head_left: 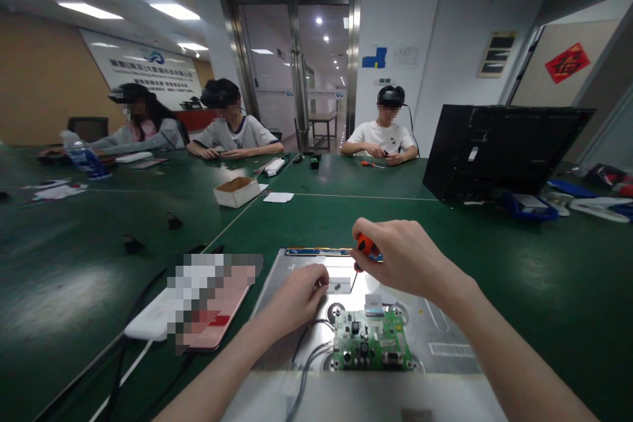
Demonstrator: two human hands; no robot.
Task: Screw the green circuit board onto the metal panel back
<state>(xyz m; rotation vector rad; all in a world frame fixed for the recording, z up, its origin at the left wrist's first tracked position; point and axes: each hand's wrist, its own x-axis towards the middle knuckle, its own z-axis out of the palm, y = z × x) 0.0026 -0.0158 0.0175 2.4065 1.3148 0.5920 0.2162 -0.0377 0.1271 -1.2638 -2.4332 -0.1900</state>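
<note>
My right hand [395, 254] is closed round the orange and black handle of a screwdriver [364, 246]. Its thin shaft slants down towards the silver metal back of a display panel [425, 336]. Over the left part of that panel rests my left hand [304, 287], fingers curled inward; whether anything sits between the fingertips is hidden. A green circuit board [370, 341] lies on the panel just below both hands. Dark cables [309, 369] run from the board's left side. Along the far edge of the panel shows a narrow blue strip board [316, 252].
Left of the panel lie a pink phone-like slab [222, 316] and a white block [148, 320] with cords. Farther off stand a small open box [237, 192] and a black monitor [504, 151]. Several people sit across the green table [544, 277], one near another screwdriver [370, 164].
</note>
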